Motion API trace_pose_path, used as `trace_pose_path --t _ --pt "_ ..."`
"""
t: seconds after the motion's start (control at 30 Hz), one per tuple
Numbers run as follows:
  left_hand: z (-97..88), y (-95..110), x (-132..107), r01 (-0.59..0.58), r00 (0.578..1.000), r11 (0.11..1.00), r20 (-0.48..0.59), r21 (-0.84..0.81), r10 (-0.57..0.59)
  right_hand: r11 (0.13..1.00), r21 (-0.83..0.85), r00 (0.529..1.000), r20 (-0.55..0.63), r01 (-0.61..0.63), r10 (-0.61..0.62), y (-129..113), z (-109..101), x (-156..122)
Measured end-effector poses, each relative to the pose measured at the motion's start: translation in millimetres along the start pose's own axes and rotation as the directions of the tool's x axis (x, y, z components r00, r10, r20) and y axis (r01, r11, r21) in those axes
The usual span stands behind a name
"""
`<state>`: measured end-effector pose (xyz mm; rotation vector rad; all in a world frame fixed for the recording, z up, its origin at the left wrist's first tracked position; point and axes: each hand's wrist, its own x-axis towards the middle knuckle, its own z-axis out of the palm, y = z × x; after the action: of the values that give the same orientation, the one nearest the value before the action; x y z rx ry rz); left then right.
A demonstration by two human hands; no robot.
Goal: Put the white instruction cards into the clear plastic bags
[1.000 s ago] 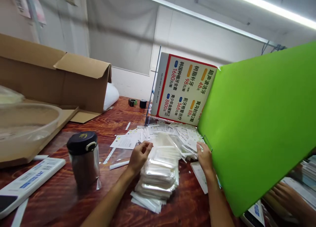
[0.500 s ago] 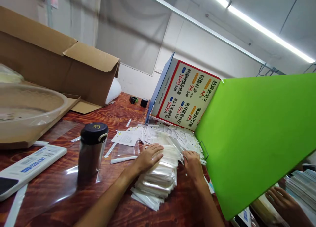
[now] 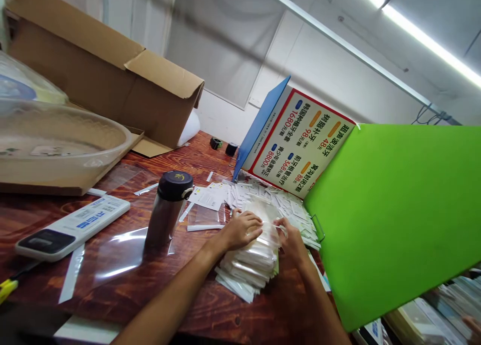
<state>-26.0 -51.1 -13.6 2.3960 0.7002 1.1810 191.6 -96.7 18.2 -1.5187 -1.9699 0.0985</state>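
A stack of clear plastic packets (image 3: 250,267) lies on the wooden table (image 3: 210,310) in front of me. My left hand (image 3: 240,230) rests on top of the stack with its fingers curled over the upper packets. My right hand (image 3: 293,242) grips the stack's right side, fingers bent onto the top packet. Behind the stack, loose white paper cards (image 3: 270,197) are spread in a heap.
A steel flask (image 3: 167,210) with a black lid stands left of the stack. A white device (image 3: 73,227), an open cardboard box (image 3: 112,79) and a clear plastic bowl (image 3: 56,144) sit further left. A green board (image 3: 394,215) and a printed sign (image 3: 300,144) wall off the right.
Both hands have closed in on the top of the packet stack; the right hand came from the cards at the green board's edge. The view has swung left.
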Motion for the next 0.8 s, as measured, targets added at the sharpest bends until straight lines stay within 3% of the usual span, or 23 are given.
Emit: trace_pose_path --t 0.07,0.17,0.27,0.37,0.43,0.5,0.6,0.7,0.8 --pt "-0.8 1 0 -0.011 1.000 1.000 0.016 -0.006 0.011 0.999 0.014 0.999 -0.019 -0.029 0.029 -8 3 -3" --pt "-1.7 4 2 0.006 1.000 0.999 0.019 -0.039 -0.005 0.992 0.043 0.974 -0.189 -0.118 0.124 -20 7 -9" --pt "-1.9 5 4 0.065 0.998 0.992 -0.003 -0.107 -0.066 0.986 0.095 0.896 -0.414 -0.134 0.162 -30 11 -12" --pt "-2.1 7 6 0.118 0.992 0.973 -0.013 -0.196 -0.123 0.995 0.087 0.818 -0.568 -0.050 0.091 -37 17 -13" --pt "-1.9 7 7 0.141 0.987 0.948 -0.031 -0.283 -0.156 0.996 0.038 0.846 -0.531 0.081 -0.049 -43 22 -12" --pt "-1.0 5 9 0.158 0.980 0.908 -0.053 -0.388 -0.193 0.967 0.000 0.898 -0.371 0.253 -0.235 -51 26 -12" --pt "0.9 1 11 0.194 0.958 0.830 -0.082 -0.522 -0.276 0.921 -0.013 0.911 -0.141 0.389 -0.387 -61 26 -13" --pt "0.6 -4 12 0.264 0.912 0.755 -0.100 -0.600 -0.398 0.938 -0.054 0.936 -0.072 0.341 -0.345 -53 12 -23" --pt "-2.5 -4 12 0.311 0.876 0.721 -0.108 -0.620 -0.471 0.985 -0.166 0.981 -0.179 0.051 -0.080 -14 -17 -48"
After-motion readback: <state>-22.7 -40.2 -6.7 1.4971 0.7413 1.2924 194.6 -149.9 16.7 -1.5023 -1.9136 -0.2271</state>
